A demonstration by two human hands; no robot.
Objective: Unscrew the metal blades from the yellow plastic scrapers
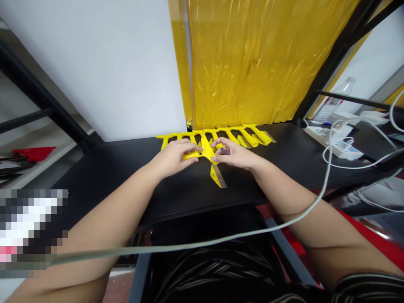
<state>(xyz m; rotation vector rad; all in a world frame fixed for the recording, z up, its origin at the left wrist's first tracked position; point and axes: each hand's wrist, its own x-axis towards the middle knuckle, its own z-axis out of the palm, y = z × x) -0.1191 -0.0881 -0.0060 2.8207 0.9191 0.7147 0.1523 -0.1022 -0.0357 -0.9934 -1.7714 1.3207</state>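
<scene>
My left hand (172, 158) is closed round the handle of a yellow plastic scraper (206, 149), held just above the black tabletop. At the scraper's head, my right hand (235, 155) is curled, its thumb and fingers around a small dark object (224, 150) whose kind I cannot make out. Below the fingers lies a separate yellow blade piece (216, 176) with a thin blade along its edge. Behind both hands, several similar yellow scrapers (249, 134) lie side by side in a row, partly hidden by my fingers.
A white panel (120, 63) and a yellow plastic sheet (252, 63) rise behind the black table (189, 198). At right are a white power strip (337, 143) and a clear bottle (334, 101). A pale cable (221, 241) hangs across the front, over my forearms.
</scene>
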